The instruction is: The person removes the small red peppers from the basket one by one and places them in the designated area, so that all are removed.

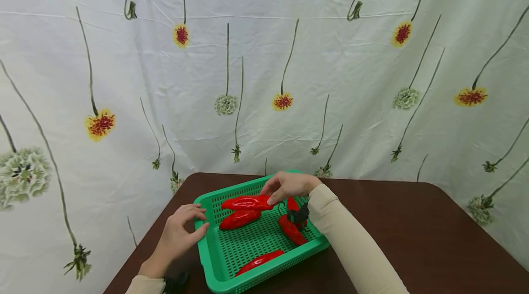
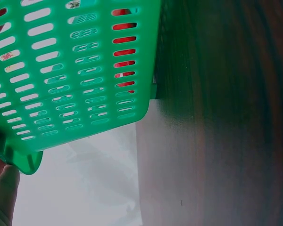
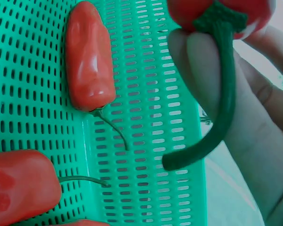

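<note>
My right hand (image 1: 291,184) pinches a long, glossy red pepper (image 1: 248,202) by its stem end, thumb on the near side. In the right wrist view the pepper's curved green stem (image 3: 224,89) hangs past the thumb. The held pepper overlaps a second red pepper (image 1: 239,219) in the green basket (image 1: 211,239). My left hand (image 1: 177,234) rests at the basket's left rim, thumb and fingers spread apart. In the left wrist view, a fingertip (image 2: 7,183) touches the flared rim. Other red peppers lie at the basket's right side (image 1: 291,230) and front wall (image 1: 259,262).
The perforated basket stands at an angle on a dark brown table (image 1: 384,229), with table surface along its right. Behind the table hangs a pale curtain (image 1: 256,124) printed with flowers. A dark wrist strap (image 1: 175,282) shows below the left hand.
</note>
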### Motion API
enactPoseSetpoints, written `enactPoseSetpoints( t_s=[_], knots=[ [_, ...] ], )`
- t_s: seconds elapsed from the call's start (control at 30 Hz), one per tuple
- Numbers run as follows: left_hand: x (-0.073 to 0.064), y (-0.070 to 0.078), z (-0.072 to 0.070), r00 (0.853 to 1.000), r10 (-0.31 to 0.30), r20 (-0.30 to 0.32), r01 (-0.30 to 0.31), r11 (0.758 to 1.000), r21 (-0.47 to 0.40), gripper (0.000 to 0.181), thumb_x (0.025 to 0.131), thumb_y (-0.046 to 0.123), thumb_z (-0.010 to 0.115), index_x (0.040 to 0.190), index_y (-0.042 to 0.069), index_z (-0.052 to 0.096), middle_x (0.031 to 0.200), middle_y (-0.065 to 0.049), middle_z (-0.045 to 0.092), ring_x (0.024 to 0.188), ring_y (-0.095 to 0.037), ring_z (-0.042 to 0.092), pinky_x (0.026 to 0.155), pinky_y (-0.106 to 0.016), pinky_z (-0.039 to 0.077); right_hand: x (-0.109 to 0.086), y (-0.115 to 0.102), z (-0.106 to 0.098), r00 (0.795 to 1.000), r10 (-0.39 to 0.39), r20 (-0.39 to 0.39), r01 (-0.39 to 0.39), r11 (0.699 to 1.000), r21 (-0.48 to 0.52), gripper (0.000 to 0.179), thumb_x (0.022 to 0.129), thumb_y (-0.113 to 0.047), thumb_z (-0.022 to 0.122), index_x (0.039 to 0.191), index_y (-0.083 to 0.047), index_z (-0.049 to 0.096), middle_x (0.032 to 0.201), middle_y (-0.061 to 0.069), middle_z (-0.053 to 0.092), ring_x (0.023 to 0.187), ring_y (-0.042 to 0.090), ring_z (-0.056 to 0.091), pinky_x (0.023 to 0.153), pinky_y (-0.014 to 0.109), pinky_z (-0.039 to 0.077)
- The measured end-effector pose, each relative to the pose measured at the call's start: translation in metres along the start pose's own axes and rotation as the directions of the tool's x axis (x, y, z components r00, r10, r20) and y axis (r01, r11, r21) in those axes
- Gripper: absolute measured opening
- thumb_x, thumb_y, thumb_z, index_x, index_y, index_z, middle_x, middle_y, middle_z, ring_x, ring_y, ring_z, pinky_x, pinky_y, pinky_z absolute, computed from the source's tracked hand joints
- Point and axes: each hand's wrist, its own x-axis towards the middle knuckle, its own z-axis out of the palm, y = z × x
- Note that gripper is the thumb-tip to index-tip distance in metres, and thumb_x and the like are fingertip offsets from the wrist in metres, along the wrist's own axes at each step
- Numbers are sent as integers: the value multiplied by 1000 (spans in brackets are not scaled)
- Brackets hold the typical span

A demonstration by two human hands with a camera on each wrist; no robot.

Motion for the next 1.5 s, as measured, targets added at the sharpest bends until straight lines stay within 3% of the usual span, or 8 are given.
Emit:
enactPoseSetpoints(
  t_s=[0.33, 0.5, 0.73, 0.93, 1.27, 1.5],
  knots=[
    [1, 1, 0, 1000, 4, -5, -4, 1000, -4, 25, 67, -7, 82, 81, 11, 71, 95, -10, 75, 104, -27, 63, 92, -6, 41, -16, -8, -3, 995, 45, -91, -35, 993, 112, 37, 94, -9, 68, 131, -2, 63, 127, 10, 65, 106, 18, 69, 99, 38, 56],
    [1, 1, 1, 1000, 6, -2, -6, 1000, -3, 25, 67, -7, 82, 81, 11, 71, 96, -10, 75, 104, -28, 63, 92, -6, 41, -28, -7, -5, 990, 36, -135, -18, 990, 137, 36, 96, -9, 65, 130, 1, 62, 120, 11, 68, 104, 17, 69, 101, 39, 55],
    [0, 0, 0, 1000, 10, -2, -10, 1000, 0, 27, 67, -6, 82, 81, 14, 71, 95, -9, 75, 104, -28, 63, 92, -6, 41, -44, -3, -11, 982, 30, -187, 6, 982, 189, 37, 97, -9, 64, 132, 0, 60, 124, 11, 66, 106, 15, 67, 104, 41, 53],
    [0, 0, 1, 1000, 14, 0, -14, 1000, -2, 29, 67, -7, 82, 82, 16, 72, 96, -10, 74, 104, -28, 63, 92, -7, 41, -53, 5, -16, 973, 27, -229, 29, 971, 237, 40, 97, -10, 65, 135, 1, 58, 116, 10, 68, 102, 18, 68, 100, 43, 55],
    [1, 0, 3, 1000, 2, 2, -2, 1000, 2, 28, 67, -7, 82, 82, 16, 72, 96, -9, 74, 105, -27, 63, 90, -13, 46, -76, 12, -22, 930, 62, -363, 38, 964, 264, 47, 95, -12, 68, 138, 0, 57, 128, 18, 64, 102, 20, 69, 92, 37, 59],
    [0, -1, 3, 1000, 10, -15, -10, 1000, 4, 29, 67, -6, 82, 81, 17, 71, 95, -9, 74, 103, -27, 63, 91, -8, 43, -91, 19, -25, 895, 51, -442, 91, 952, 292, 49, 95, -10, 67, 140, 4, 54, 125, 19, 66, 98, 20, 70, 93, 39, 59]
  ],
)
